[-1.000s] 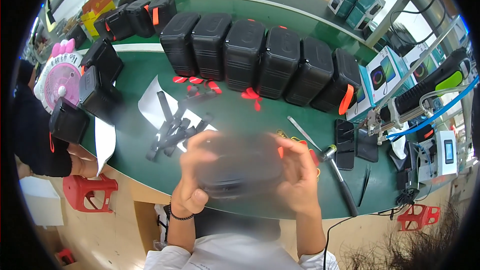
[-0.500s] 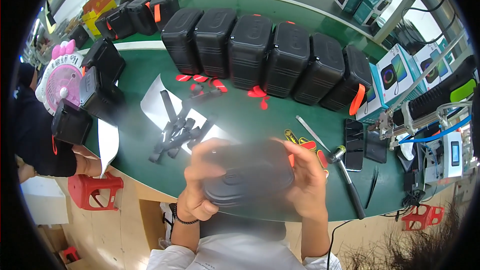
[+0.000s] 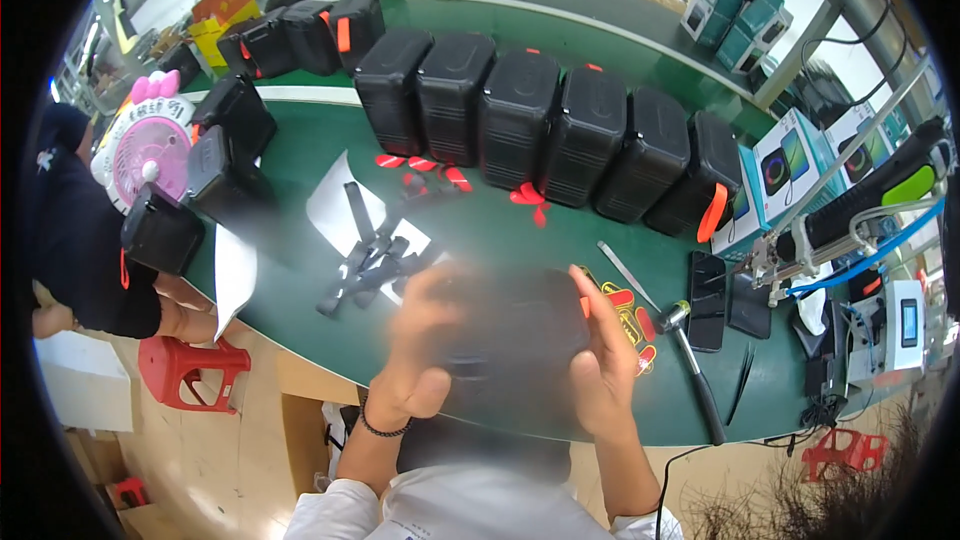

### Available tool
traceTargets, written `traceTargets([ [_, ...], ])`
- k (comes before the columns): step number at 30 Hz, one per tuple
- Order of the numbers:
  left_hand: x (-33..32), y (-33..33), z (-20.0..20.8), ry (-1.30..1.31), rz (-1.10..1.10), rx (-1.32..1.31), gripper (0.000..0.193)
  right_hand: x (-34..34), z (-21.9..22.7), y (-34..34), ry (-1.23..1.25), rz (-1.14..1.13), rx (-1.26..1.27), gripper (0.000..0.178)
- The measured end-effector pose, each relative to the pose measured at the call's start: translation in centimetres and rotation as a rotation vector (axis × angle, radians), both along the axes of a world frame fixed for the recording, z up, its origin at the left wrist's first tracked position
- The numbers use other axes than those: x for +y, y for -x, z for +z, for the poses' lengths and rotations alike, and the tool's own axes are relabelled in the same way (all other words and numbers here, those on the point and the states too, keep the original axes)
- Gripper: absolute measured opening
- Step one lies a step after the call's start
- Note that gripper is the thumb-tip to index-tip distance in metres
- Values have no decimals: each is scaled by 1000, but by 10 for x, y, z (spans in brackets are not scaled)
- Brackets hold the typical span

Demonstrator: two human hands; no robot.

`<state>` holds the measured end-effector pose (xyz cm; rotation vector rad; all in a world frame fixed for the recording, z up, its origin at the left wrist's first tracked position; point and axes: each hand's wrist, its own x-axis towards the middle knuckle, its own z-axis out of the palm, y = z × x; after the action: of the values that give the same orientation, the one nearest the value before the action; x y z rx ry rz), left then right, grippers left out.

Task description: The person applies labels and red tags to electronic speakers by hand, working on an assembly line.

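A black box-shaped case [image 3: 515, 340] with rounded corners is held up over the bench's near edge, a smear of haze blurring it. My left hand [image 3: 415, 345] grips its left side, the thumb on the near face. On the opposite side my right hand [image 3: 607, 370] is closed round the case, fingers along the edge. Behind my right hand lie red and yellow oval labels [image 3: 628, 325]. Dark strap-like pieces [image 3: 370, 265] lie piled on a white sheet [image 3: 338, 202] beyond my left hand.
Several similar black cases [image 3: 520, 125] stand in a row at the back, with red tabs [image 3: 528, 195] before them. A hammer [image 3: 695, 365], tweezers [image 3: 742, 385] and phone-like slabs [image 3: 708, 300] lie at right. Left are a pink fan [image 3: 150, 165] and another person [image 3: 85, 240].
The case has turned in my hands and a broader, flatter face shows. My left thumb has shifted up along it. The whole view has moved slightly, so the bench appears further right.
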<state>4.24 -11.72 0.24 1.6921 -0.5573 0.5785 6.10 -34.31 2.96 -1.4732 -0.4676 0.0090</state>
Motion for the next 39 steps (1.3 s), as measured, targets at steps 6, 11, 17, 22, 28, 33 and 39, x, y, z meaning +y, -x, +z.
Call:
traceTargets([
  [6, -19, -7, 6, 147, 12, 35, 66, 31, -2, 2, -31, -118, -13, 101],
  [11, -18, 3, 9, 190, 112, 48, 63, 44, -2, 0, -108, -152, -50, 99],
  [17, -15, -9, 11, 168, -113, 106, 76, 42, -2, 1, -142, -227, -44, 105],
  [22, 3, 37, 29, -51, -33, 93, 77, 49, 1, 24, -144, -133, -88, 116],
  [28, 31, 73, 41, -20, 58, 49, 76, 65, 17, 35, -215, -10, -290, 81],
  [33, 69, 70, 96, 24, 316, -45, 73, 18, 28, 29, -49, 318, -92, 64],
  [39, 130, -72, 124, -12, 947, -166, 61, -22, -33, 19, -55, 417, -19, 55],
])
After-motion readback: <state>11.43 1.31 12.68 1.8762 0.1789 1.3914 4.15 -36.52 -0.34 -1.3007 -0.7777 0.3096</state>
